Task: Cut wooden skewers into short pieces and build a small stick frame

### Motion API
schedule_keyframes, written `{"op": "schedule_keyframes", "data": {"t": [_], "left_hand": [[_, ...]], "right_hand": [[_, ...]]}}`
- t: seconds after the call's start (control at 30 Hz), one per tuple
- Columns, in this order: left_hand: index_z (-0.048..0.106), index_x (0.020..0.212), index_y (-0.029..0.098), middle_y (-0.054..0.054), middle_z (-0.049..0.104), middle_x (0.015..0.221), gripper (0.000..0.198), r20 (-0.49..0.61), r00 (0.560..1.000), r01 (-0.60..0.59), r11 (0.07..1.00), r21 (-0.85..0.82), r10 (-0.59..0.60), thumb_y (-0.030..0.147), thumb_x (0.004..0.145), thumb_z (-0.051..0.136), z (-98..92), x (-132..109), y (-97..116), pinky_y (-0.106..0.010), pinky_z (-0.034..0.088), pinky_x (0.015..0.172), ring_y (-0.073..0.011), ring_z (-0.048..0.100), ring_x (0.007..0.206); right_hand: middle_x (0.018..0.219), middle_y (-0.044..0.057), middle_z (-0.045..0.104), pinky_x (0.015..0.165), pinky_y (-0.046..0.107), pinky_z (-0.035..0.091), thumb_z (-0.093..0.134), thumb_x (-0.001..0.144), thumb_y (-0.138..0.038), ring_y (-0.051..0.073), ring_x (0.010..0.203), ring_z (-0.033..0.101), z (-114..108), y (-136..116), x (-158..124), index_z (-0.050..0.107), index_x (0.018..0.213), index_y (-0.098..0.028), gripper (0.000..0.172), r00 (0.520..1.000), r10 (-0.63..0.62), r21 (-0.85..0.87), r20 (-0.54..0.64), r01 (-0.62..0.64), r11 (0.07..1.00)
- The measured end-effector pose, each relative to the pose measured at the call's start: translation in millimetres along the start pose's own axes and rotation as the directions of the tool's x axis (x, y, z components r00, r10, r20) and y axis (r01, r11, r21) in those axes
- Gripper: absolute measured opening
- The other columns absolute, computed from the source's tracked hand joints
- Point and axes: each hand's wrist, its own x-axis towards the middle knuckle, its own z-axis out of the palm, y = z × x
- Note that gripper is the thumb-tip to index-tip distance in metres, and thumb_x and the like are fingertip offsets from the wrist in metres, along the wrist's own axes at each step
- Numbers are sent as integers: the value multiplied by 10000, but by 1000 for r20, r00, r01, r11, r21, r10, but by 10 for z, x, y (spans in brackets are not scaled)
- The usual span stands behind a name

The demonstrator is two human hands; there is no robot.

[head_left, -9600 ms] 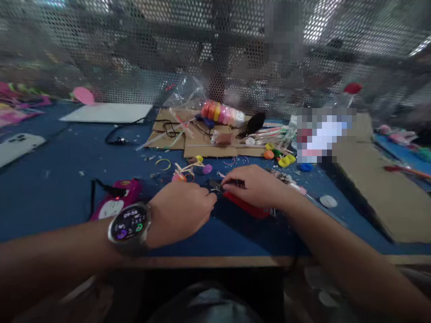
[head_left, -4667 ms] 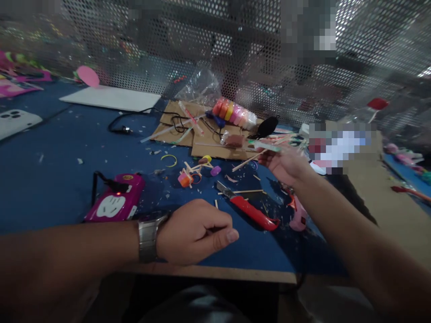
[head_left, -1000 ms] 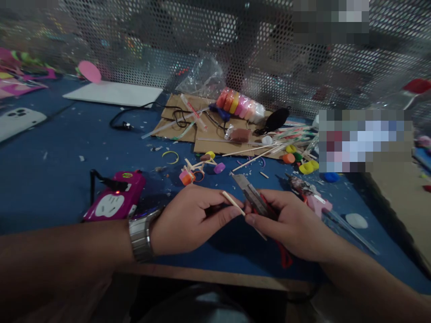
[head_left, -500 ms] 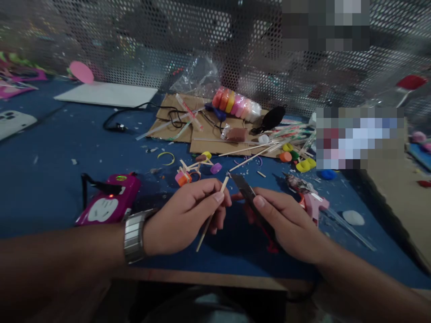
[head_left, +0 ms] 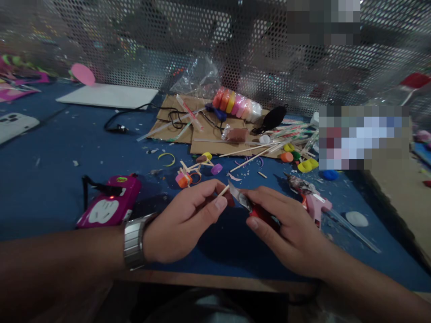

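Observation:
My left hand (head_left: 183, 220), a metal watch on its wrist, pinches a thin wooden stick (head_left: 223, 191) whose tip pokes out toward the right. My right hand (head_left: 286, 224) is closed round a red utility knife (head_left: 251, 207), and the knife's blade tip sits right beside the stick's end. Both hands hover over the blue table top (head_left: 60, 170) near its front edge. Just behind them lies a small build of sticks and coloured caps (head_left: 191, 172).
A magenta device with a black cord (head_left: 109, 206) lies at the left, a pink glue gun (head_left: 311, 199) at the right. Cardboard sheets (head_left: 205, 134) with a sleeve of coloured discs (head_left: 235, 104), sticks and caps lie further back. Perforated metal screen (head_left: 168, 49) behind; phone (head_left: 13, 125) far left.
My left hand has drawn the stick in, so only its tip shows. The knife blade has come up against that tip. Earlier my right hand fetched a stick from the pile.

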Motion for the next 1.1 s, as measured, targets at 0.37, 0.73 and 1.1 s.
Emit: {"op": "schedule_keyframes", "data": {"t": [0.37, 0.73, 1.1], "left_hand": [[674, 1127, 195, 49, 483, 737, 327, 51, 999, -11, 1000, 9, 11, 477, 1137, 508, 8, 19, 26, -239, 399, 586, -106, 372, 606], [547, 855, 203, 40, 511, 737, 405, -5, 999, -41, 953, 300, 45, 456, 1152, 437, -8, 63, 9, -264, 381, 603, -116, 453, 656], [542, 782, 198, 38, 534, 714, 423, 9, 998, -56, 926, 373, 57, 406, 1137, 441, -13, 92, 59, -281, 383, 649, -122, 473, 666]], "right_hand": [[1068, 65, 734, 867, 301, 575, 734, 1041, -387, 189, 933, 706, 33, 47, -3, 662, 1391, -192, 407, 999, -24, -88, -39, 21, 996], [998, 52, 733, 764, 299, 570, 680, 1073, -401, 196, 868, 719, 57, 22, -2, 681, 1264, -226, 259, 999, -21, -160, 33, 26, 987], [912, 13, 774, 731, 281, 537, 671, 1067, -405, 178, 780, 711, 50, 5, -18, 680, 1143, -245, 177, 995, 90, -44, 41, -88, 995]]}}
